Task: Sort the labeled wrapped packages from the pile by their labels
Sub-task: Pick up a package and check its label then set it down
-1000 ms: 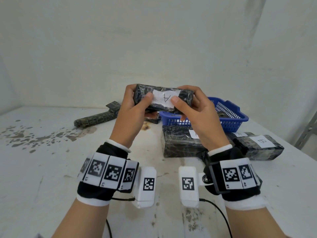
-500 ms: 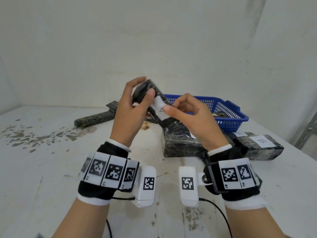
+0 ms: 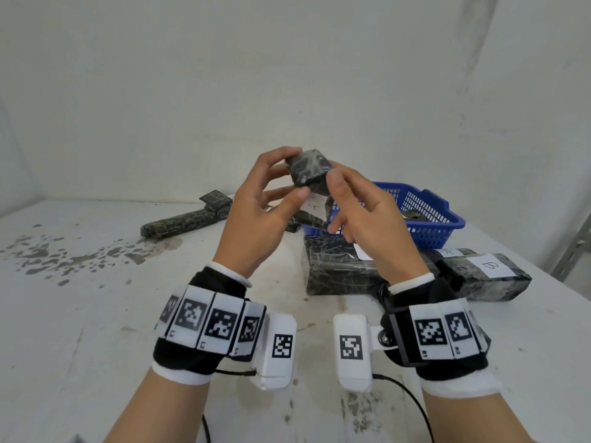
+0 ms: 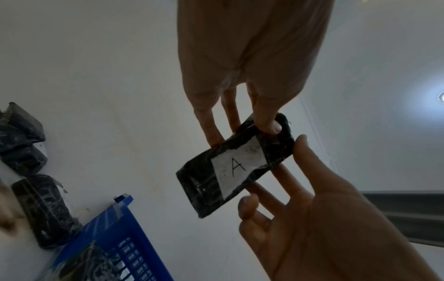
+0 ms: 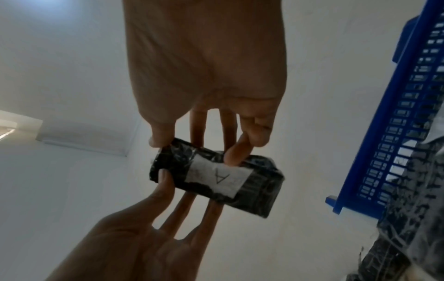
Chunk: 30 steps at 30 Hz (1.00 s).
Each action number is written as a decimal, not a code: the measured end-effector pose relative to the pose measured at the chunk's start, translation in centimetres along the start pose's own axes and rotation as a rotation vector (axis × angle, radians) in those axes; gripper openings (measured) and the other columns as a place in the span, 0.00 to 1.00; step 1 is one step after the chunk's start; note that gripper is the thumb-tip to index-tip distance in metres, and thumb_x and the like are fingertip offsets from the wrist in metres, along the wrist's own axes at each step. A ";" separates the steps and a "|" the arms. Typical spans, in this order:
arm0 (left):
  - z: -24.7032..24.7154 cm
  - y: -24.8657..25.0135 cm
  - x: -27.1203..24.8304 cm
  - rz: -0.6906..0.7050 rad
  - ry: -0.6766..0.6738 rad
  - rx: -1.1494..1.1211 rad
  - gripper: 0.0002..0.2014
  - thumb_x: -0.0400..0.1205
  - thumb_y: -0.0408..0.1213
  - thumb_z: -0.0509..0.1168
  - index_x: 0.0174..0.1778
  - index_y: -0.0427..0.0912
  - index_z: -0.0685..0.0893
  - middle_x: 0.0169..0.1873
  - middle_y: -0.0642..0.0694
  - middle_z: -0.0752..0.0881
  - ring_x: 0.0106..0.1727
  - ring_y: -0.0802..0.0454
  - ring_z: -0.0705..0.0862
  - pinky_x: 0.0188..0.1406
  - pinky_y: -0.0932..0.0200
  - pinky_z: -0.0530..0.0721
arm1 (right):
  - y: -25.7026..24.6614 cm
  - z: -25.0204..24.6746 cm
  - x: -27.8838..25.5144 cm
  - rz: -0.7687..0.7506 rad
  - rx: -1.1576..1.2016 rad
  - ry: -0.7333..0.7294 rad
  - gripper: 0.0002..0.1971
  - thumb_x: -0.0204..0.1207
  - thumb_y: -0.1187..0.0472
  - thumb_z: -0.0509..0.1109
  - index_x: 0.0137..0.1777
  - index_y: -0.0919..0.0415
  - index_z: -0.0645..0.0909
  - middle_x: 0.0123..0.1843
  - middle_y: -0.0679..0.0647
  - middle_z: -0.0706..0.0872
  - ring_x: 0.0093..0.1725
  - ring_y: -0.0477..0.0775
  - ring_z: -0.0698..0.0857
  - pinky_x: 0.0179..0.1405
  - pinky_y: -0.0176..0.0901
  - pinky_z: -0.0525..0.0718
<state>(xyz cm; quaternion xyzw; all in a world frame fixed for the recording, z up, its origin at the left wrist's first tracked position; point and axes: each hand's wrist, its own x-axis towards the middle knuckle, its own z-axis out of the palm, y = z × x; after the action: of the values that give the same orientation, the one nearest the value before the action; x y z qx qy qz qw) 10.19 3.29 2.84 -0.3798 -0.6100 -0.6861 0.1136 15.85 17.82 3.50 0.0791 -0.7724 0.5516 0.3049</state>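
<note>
Both hands hold one small black wrapped package (image 3: pixel 309 169) up in the air above the table. It is tipped so one end faces me, and its white "A" label (image 3: pixel 315 207) is on the underside. The label reads plainly in the left wrist view (image 4: pixel 236 165) and the right wrist view (image 5: pixel 222 175). My left hand (image 3: pixel 292 177) pinches the package with the thumb (image 4: pixel 269 123) in front and fingers behind. My right hand (image 3: pixel 332 199) grips it from the other side, thumb (image 5: pixel 158 140) at one end and a curled finger (image 5: pixel 235 155) on the label.
A blue basket (image 3: pixel 428 219) with packages inside stands behind my hands. In front of it lie a large black package (image 3: pixel 335 273), one labelled "A" (image 3: pixel 447 252) and one labelled "B" (image 3: pixel 486 276). A long wrapped package (image 3: pixel 182 222) lies at the back left. The white table (image 3: pixel 80 314) is stained.
The package was held level with its "A" label facing me. Both hands have turned it on end, so the label now faces down toward the wrists.
</note>
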 end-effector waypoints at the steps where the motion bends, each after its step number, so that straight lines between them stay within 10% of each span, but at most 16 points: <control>1: 0.0 0.0 0.0 -0.008 -0.018 -0.018 0.20 0.79 0.35 0.67 0.66 0.52 0.77 0.60 0.51 0.84 0.64 0.46 0.83 0.63 0.51 0.84 | 0.0 0.0 0.0 0.007 0.036 -0.003 0.19 0.74 0.38 0.67 0.64 0.38 0.83 0.58 0.42 0.90 0.33 0.55 0.88 0.31 0.37 0.83; 19: 0.3 0.5 -0.1 -0.064 0.075 -0.091 0.13 0.85 0.37 0.64 0.60 0.35 0.85 0.54 0.42 0.89 0.53 0.52 0.88 0.58 0.57 0.85 | 0.4 -0.2 0.0 -0.029 0.158 -0.013 0.15 0.74 0.53 0.75 0.59 0.56 0.86 0.54 0.55 0.90 0.49 0.67 0.90 0.54 0.59 0.91; 23: 0.2 0.2 0.1 -0.129 0.141 -0.090 0.15 0.82 0.48 0.65 0.50 0.40 0.88 0.49 0.46 0.90 0.50 0.50 0.88 0.51 0.55 0.86 | 0.3 -0.2 0.0 -0.001 0.233 -0.052 0.13 0.69 0.53 0.76 0.52 0.56 0.86 0.71 0.47 0.84 0.49 0.41 0.90 0.51 0.38 0.88; 30: -0.1 -0.1 0.3 -0.268 0.181 -0.039 0.15 0.80 0.36 0.71 0.63 0.42 0.84 0.45 0.41 0.89 0.46 0.50 0.89 0.53 0.39 0.86 | 0.4 0.2 -0.5 0.016 0.157 -0.150 0.30 0.76 0.72 0.76 0.73 0.50 0.72 0.64 0.30 0.84 0.48 0.43 0.92 0.50 0.36 0.87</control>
<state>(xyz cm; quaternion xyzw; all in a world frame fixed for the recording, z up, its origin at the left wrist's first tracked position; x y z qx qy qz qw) 9.89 3.32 2.92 -0.2339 -0.6293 -0.7380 0.0681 15.97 17.65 2.83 0.1375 -0.7481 0.6052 0.2349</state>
